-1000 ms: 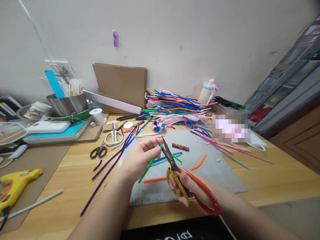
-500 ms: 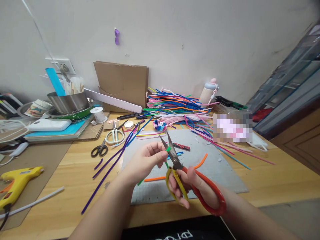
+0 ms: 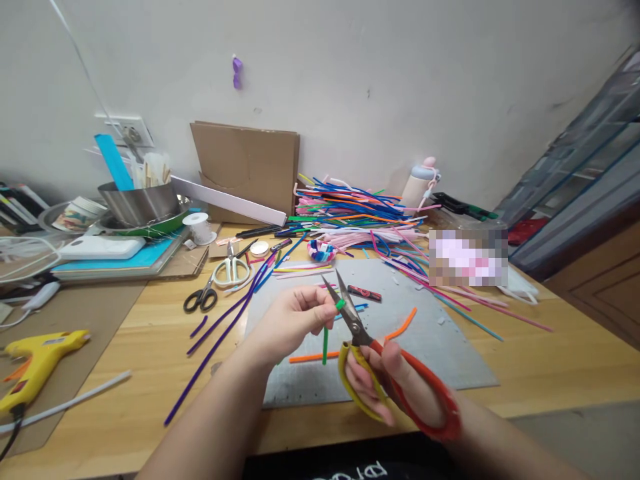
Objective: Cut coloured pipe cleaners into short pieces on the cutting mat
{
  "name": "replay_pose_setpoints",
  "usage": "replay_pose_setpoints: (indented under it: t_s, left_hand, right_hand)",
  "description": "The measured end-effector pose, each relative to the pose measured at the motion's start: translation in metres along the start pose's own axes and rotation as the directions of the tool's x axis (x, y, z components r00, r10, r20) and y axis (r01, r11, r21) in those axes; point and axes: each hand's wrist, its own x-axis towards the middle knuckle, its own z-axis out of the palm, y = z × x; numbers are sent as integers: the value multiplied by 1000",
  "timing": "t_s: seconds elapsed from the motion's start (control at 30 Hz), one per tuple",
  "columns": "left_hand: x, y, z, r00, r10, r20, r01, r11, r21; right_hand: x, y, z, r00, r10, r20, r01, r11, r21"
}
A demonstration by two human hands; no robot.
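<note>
bare forearms, white-lettered black garment

The left hand covers part of the green strip, so I can't tell whether the bit at the scissors joins the length hanging below. The yellow handle partly hides the right hand's fingers. Print on the red-and-black tube is too small to read. That pinkish thing is blurred into squares. White lettering cuts off at the bottom, the glue gun's cord at the left.
</note>
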Motion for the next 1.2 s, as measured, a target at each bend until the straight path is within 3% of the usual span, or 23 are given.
replay_pose_setpoints:
  t_s: [0.1, 0.17, 0.23, 0.33, 0.47, 0.53, 0.6, 0.7, 0.77, 0.8, 0.9, 1.0, 1.1, 1.2]
  left_hand:
    - [3, -3, -2, 998, 19, -53, -21, 999, -38]
    - [5, -3, -3, 995, 40, -92, -53, 989, -138]
    - [6, -3, -3, 994, 30, -108, -63, 949, -310]
    - [8, -4, 0, 997, -18, -75, -24, 852, -523]
    - [12, -10, 6, 997, -57, -53, 15, 810, -586]
    - [14, -13, 4, 995, -56, -87, -1, 833, -553]
    - [16, -13, -3, 980, -4, -197, -83, 897, -434]
    - [17, -14, -16, 888, 197, -416, -207, 978, 22]
    - [19, -19, -17, 843, 346, -412, -178, 902, 395]
    - [21, -24, -13, 852, 392, -348, -161, 827, 538]
    - [31, -46, 5, 920, 386, -65, -214, 635, 742]
    - [41, -64, 21, 943, 329, 52, -229, 529, 817]
    - [41, -63, 19, 943, 330, 33, -211, 519, 829]
    - [33, -48, 4, 944, 312, -109, -76, 526, 847]
  right_hand:
    - [0, -5, -4, 998, 11, -54, -7, 997, 72]
    - [2, -11, -8, 988, -34, -151, 35, 999, 4]
    - [6, -17, -11, 943, -92, -321, 47, 988, -144]
    - [13, -19, -11, 851, -101, -516, -82, 943, -321]
    - [21, -15, -6, 883, 15, -469, -203, 913, -353]
    - [22, -15, -6, 874, 4, -486, -200, 915, -351]
    - [22, -17, -12, 839, -60, -541, -169, 916, -363]
    - [21, -25, -39, 737, -215, -641, -144, 877, -459]
    - [21, -30, -66, 660, -312, -683, -201, 803, -562]
    - [22, -31, -80, 629, -352, -693, -267, 740, -618]
    - [26, -34, -117, 652, -414, -636, -515, 373, -771]
    - [33, -36, -140, 698, -372, -612, -640, 59, -766]
    - [38, -38, -156, 716, -332, -614, -666, -60, -744]
    - [38, -40, -171, 699, -326, -637, -692, -83, -717]
